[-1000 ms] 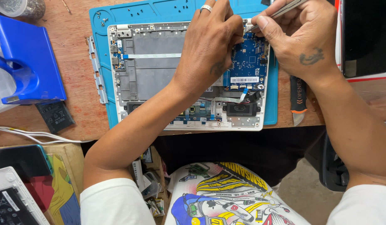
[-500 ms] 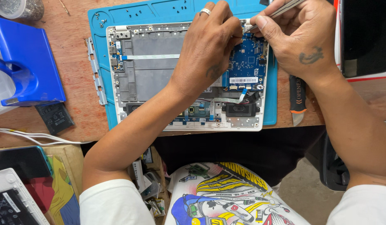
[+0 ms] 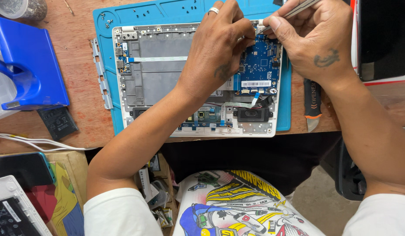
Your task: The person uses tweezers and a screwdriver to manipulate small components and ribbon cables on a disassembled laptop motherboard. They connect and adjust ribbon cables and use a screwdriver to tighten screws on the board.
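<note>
An opened white laptop base (image 3: 167, 78) lies on a blue work mat (image 3: 167, 13), with its blue circuit board (image 3: 261, 67) exposed at the right. My left hand (image 3: 217, 48), a ring on one finger, rests on the board's top left corner, fingertips pressed near the laptop's upper edge. My right hand (image 3: 318, 37) holds metal tweezers (image 3: 285, 15) whose tip points down at the board's top edge, just beside my left fingertips. A black speaker module (image 3: 253, 114) sits below the board.
A blue plastic holder (image 3: 30, 61) stands at the left, a small dark battery-like part (image 3: 58, 122) below it. A metal hinge strip (image 3: 101, 74) lies left of the laptop. An orange-handled tool (image 3: 313, 102) sits right of the mat. A black device (image 3: 383, 39) lies at far right.
Both hands have stayed at the board's top edge with only slight shifts. The view has drifted slightly.
</note>
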